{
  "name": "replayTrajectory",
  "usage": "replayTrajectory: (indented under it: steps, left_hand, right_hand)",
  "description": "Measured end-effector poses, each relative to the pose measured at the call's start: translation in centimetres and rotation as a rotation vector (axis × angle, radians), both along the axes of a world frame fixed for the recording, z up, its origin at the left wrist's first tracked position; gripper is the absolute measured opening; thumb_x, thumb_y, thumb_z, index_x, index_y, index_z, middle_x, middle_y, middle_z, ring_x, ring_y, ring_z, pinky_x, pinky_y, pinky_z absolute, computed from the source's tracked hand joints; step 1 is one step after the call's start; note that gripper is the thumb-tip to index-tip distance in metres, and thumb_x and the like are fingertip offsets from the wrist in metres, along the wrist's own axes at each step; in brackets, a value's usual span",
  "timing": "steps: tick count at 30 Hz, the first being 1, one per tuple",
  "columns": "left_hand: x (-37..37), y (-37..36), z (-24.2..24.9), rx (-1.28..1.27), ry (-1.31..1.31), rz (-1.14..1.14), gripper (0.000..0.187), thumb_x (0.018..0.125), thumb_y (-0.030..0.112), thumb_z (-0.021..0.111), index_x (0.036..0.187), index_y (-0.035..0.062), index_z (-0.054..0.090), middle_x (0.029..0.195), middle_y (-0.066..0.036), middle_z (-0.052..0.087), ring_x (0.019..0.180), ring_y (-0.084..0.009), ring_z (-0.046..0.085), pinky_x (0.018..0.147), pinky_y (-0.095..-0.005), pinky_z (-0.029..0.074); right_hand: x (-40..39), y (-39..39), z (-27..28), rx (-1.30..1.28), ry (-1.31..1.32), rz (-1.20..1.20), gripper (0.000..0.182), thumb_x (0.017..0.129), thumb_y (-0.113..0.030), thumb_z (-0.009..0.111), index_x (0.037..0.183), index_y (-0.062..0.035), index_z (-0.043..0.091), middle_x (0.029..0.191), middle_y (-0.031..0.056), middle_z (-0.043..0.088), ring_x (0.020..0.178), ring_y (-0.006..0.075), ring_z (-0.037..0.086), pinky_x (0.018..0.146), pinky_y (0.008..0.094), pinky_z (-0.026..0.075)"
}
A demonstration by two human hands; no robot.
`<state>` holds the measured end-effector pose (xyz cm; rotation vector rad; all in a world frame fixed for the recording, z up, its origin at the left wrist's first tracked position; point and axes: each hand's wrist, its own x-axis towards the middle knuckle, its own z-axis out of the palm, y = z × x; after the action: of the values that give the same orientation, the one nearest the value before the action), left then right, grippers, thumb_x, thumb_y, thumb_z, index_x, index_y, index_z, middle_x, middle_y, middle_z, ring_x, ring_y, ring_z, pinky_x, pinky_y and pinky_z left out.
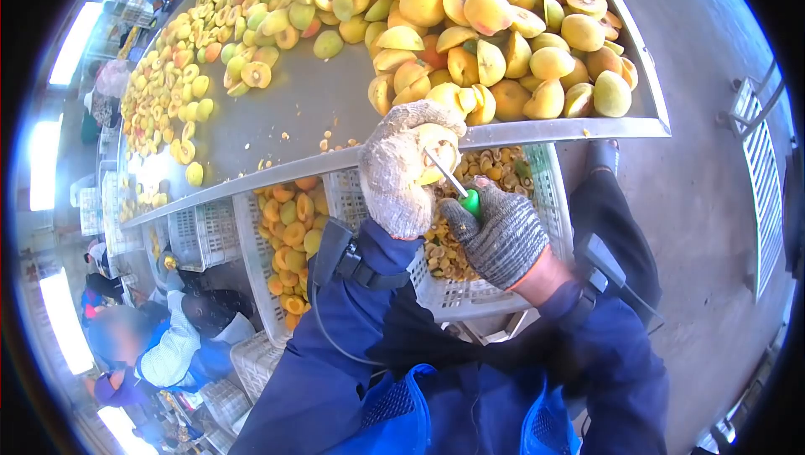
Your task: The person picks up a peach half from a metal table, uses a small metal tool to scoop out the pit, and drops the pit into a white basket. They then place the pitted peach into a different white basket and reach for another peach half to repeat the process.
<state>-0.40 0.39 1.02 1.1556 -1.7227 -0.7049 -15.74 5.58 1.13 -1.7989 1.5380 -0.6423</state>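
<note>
My left hand (392, 176), in a whitish work glove, is closed around a yellow peach half (444, 140), cut face turned toward the right. In a grey knit glove, my right hand (505, 233) grips the green handle (470, 202) of a pitting tool. Its thin metal shaft reaches up to the left, and the tip is at the middle of the cut face. Both hands are at the near rim of a metal table (545, 130), over a white plastic crate (549, 195) holding pits and scraps (447, 255).
Peach halves (490, 15) are heaped on the table, with more spread toward the far left. A second crate of peach halves (289, 233) stands to the left below the rim. Co-workers (180, 342) are along the left side. A slatted metal rack (755, 187) stands at right.
</note>
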Motion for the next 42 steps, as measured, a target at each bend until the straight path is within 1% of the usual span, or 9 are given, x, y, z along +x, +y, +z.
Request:
replayTrajectory:
  steps: [3, 13, 15, 18, 28, 31, 34, 37, 42]
  left_hand:
    - [-0.3, -0.5, -0.9, 0.460, 0.821, -0.123, 0.054, 0.091, 0.044, 0.044, 0.112, -0.0024, 0.061, 0.101, -0.022, 0.068, 0.086, -0.0308, 0.067, 0.079, -0.0377, 0.057]
    - [2.6, 2.6, -6.2, 0.573, 1.227, 0.142, 0.049, 0.097, 0.034, 0.048, 0.131, -0.0009, 0.050, 0.125, -0.022, 0.060, 0.108, -0.0317, 0.063, 0.095, -0.0409, 0.053]
    - [4.3, 5.0, -8.8, -0.073, -0.383, 0.112, 0.045, 0.097, 0.021, 0.054, 0.137, 0.0017, 0.045, 0.133, -0.018, 0.055, 0.122, -0.0307, 0.055, 0.107, -0.0404, 0.045]
    - [10.0, 5.4, -17.5, 0.009, -0.366, 0.191, 0.043, 0.094, 0.014, 0.059, 0.134, 0.0025, 0.049, 0.131, -0.018, 0.055, 0.121, -0.0318, 0.054, 0.107, -0.0405, 0.042]
    - [1.5, -0.8, 0.1, 0.032, -0.156, -0.051, 0.031, 0.098, 0.028, 0.053, 0.111, 0.0014, 0.063, 0.106, -0.013, 0.067, 0.096, -0.0268, 0.065, 0.085, -0.0370, 0.053]
    - [0.8, -2.0, 1.3, 0.677, 0.700, -0.316, 0.039, 0.099, 0.034, 0.047, 0.091, 0.0016, 0.067, 0.082, -0.009, 0.068, 0.074, -0.0210, 0.066, 0.068, -0.0322, 0.053]
    - [0.8, -1.8, 2.5, 0.776, 0.637, -0.342, 0.048, 0.098, 0.038, 0.042, 0.086, -0.0006, 0.067, 0.077, -0.011, 0.067, 0.070, -0.0183, 0.064, 0.065, -0.0296, 0.051]
    - [0.1, -0.9, 3.9, 0.225, 0.175, -0.196, 0.046, 0.098, 0.036, 0.041, 0.088, -0.0017, 0.066, 0.079, -0.012, 0.067, 0.072, -0.0176, 0.064, 0.065, -0.0295, 0.051]
    - [-0.3, 0.3, 3.0, 0.433, 0.631, -0.034, 0.045, 0.097, 0.038, 0.043, 0.096, -0.0018, 0.064, 0.082, -0.015, 0.067, 0.072, -0.0210, 0.065, 0.064, -0.0327, 0.053]
  right_hand:
    - [0.3, -0.1, -1.0, 0.068, -0.184, 0.049, 0.029, 0.093, -0.027, 0.067, 0.093, 0.0027, 0.064, 0.068, 0.0205, 0.062, 0.063, 0.0402, 0.062, 0.058, 0.0455, 0.048]
    - [1.4, -0.4, -1.2, 0.106, -0.284, 0.100, 0.026, 0.095, -0.026, 0.062, 0.097, -0.0002, 0.064, 0.074, 0.0217, 0.063, 0.070, 0.0397, 0.063, 0.062, 0.0463, 0.049]
    - [1.0, -0.3, -1.5, 0.109, -0.260, 0.086, 0.022, 0.096, -0.022, 0.063, 0.103, -0.0015, 0.067, 0.076, 0.0191, 0.065, 0.071, 0.0360, 0.064, 0.064, 0.0436, 0.050]
    - [0.9, -0.6, -1.9, -0.075, -0.128, 0.299, 0.022, 0.096, -0.021, 0.063, 0.104, -0.0004, 0.066, 0.081, 0.0197, 0.067, 0.075, 0.0348, 0.066, 0.066, 0.0425, 0.051]
    - [0.2, -0.9, 0.4, 0.322, -0.471, 0.264, 0.026, 0.098, -0.025, 0.057, 0.095, -0.0006, 0.066, 0.071, 0.0201, 0.063, 0.063, 0.0350, 0.060, 0.061, 0.0421, 0.049]
    - [-0.9, -1.1, -1.9, -0.260, -0.300, 0.475, 0.025, 0.099, -0.028, 0.057, 0.098, -0.0041, 0.065, 0.061, 0.0138, 0.055, 0.061, 0.0259, 0.060, 0.059, 0.0382, 0.050]
    - [-2.6, -1.6, 0.4, 1.329, -1.192, 0.331, 0.034, 0.100, -0.036, 0.056, 0.080, -0.0090, 0.056, 0.056, 0.0005, 0.046, 0.051, 0.0125, 0.050, 0.046, 0.0296, 0.040]
    - [-2.5, -0.8, -0.3, 1.320, -1.449, 0.492, 0.038, 0.099, -0.040, 0.057, 0.074, -0.0115, 0.052, 0.058, -0.0022, 0.046, 0.047, 0.0118, 0.045, 0.045, 0.0270, 0.035]
    - [-1.6, -0.4, -0.3, 1.259, -1.480, 0.522, 0.042, 0.099, -0.042, 0.057, 0.070, -0.0122, 0.051, 0.058, -0.0019, 0.045, 0.049, 0.0114, 0.044, 0.047, 0.0262, 0.034]
